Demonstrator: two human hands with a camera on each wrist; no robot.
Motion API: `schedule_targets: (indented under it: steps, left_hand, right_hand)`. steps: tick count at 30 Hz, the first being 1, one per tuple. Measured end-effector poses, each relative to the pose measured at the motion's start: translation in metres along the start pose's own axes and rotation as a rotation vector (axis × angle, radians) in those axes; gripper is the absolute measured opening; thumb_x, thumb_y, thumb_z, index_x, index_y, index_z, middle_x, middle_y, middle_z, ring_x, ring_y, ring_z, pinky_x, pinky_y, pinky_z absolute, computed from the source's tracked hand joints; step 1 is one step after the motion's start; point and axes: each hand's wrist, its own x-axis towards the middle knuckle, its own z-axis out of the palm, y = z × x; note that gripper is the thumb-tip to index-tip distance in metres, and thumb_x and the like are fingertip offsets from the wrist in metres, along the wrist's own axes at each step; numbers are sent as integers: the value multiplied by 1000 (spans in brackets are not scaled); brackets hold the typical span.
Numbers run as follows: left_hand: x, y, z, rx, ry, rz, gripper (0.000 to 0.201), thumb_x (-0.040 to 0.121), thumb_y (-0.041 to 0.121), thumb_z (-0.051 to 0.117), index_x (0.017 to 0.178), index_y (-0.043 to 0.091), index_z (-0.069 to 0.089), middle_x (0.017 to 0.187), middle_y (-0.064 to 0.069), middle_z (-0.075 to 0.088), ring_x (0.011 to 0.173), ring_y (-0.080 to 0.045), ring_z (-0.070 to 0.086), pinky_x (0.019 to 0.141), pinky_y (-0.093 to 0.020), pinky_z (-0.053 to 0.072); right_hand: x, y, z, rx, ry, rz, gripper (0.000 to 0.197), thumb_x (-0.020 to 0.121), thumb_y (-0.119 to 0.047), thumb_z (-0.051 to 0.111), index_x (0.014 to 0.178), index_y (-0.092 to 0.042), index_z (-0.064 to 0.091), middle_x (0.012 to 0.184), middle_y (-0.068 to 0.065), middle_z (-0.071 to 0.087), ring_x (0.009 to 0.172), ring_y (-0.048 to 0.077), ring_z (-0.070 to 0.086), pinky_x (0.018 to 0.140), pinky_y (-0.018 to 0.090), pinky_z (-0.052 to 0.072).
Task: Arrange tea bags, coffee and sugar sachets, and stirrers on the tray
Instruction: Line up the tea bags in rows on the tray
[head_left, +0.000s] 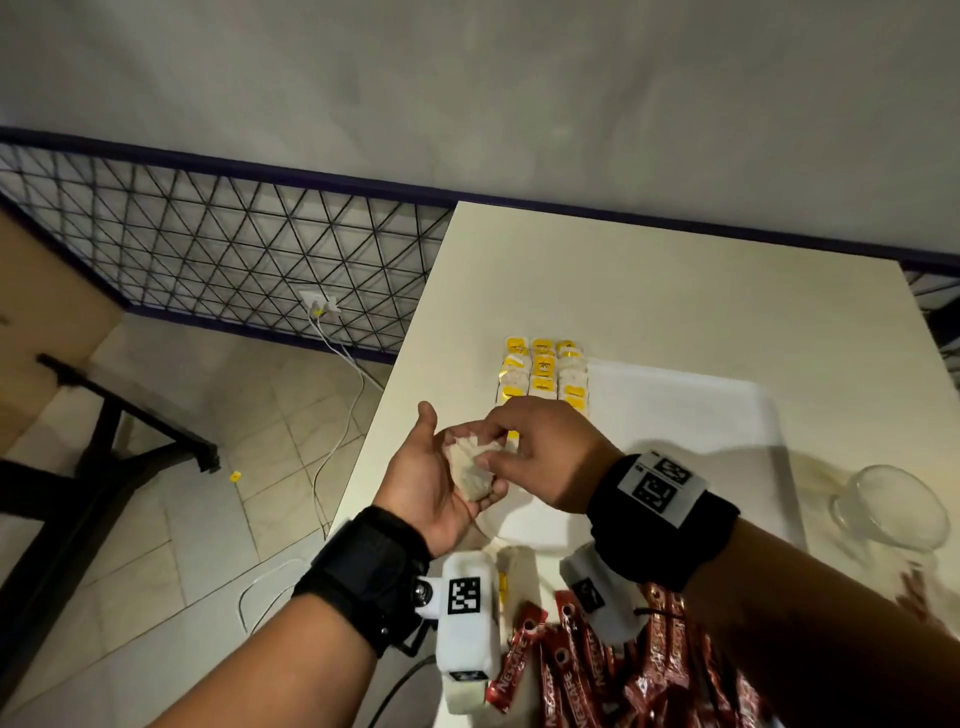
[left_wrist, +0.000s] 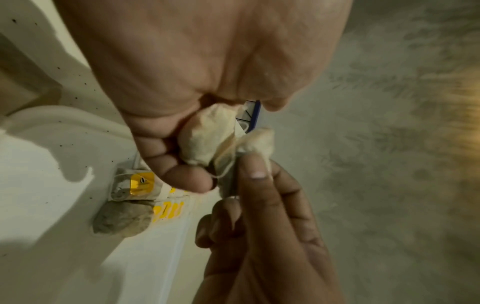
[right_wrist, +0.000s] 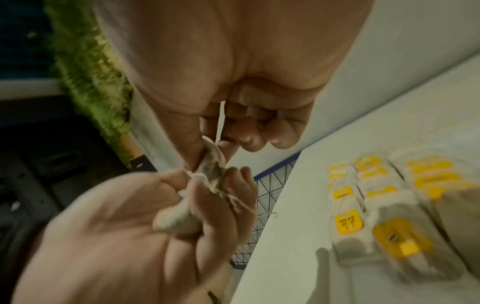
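We note the left hand (head_left: 434, 480), palm up, just off the near-left corner of the white tray (head_left: 691, 415). Its fingers curl under a small bunch of tea bags (head_left: 470, 470), cradling them. The right hand (head_left: 540, 449) comes over the same bunch; thumb and forefinger pinch one bag at its top, the other fingers curled in. In the left wrist view a thin string (left_wrist: 224, 171) trails from the pinched bag.

Rows of tea bags with yellow tags (head_left: 543, 374) lie along the tray's left edge. Red coffee sachets (head_left: 623, 670) are heaped nearer to us than the tray. A clear glass (head_left: 891, 506) stands just off the tray's right side.
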Motion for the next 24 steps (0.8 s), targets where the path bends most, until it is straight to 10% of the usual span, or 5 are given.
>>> schedule_targets:
  steps: [3, 6, 14, 21, 24]
  left_hand:
    - [-1, -3, -1, 103, 117, -2, 55, 94, 64, 32, 108, 15, 52, 76, -7, 61, 55, -18, 51, 42, -20, 39]
    - [-2, -5, -6, 228, 223, 88, 46, 94, 59, 43, 101, 16, 57, 73, -4, 54, 47, -14, 45, 40, -16, 27]
    - [-23, 6, 4, 654, 79, 325, 22, 77, 28, 72, 77, 11, 58, 59, -3, 49, 45, -16, 37, 42, -20, 25]
    - [-27, 31, 24, 1977, -5, 818, 17, 89, 28, 58, 96, 18, 70, 88, 0, 63, 80, -21, 61, 67, -30, 45]
    - [-30, 42, 45, 2327, -98, 791, 28, 90, 35, 47, 106, 24, 67, 100, -1, 59, 93, -24, 60, 70, -32, 46]
  right_hand:
    - [-5, 0, -5, 268, 8, 107, 17, 87, -25, 68, 76, -32, 58, 64, -24, 57, 54, -1, 47, 56, 12, 32]
    - [-6, 7, -10, 380, 24, 132, 18, 91, -21, 63, 76, -31, 61, 68, -16, 60, 64, 2, 52, 68, 26, 44]
    - [-16, 9, -17, 539, -3, 176, 19, 97, -18, 53, 80, -25, 57, 60, -14, 57, 51, 4, 46, 53, 23, 41]
    - [-23, 12, -21, 379, 83, 86, 30, 80, -17, 72, 99, -36, 59, 93, -16, 63, 67, 0, 49, 65, 13, 40]
    - [-19, 6, -20, 322, 106, 14, 39, 77, -18, 75, 104, -39, 57, 93, -16, 62, 77, 5, 51, 73, 18, 45]
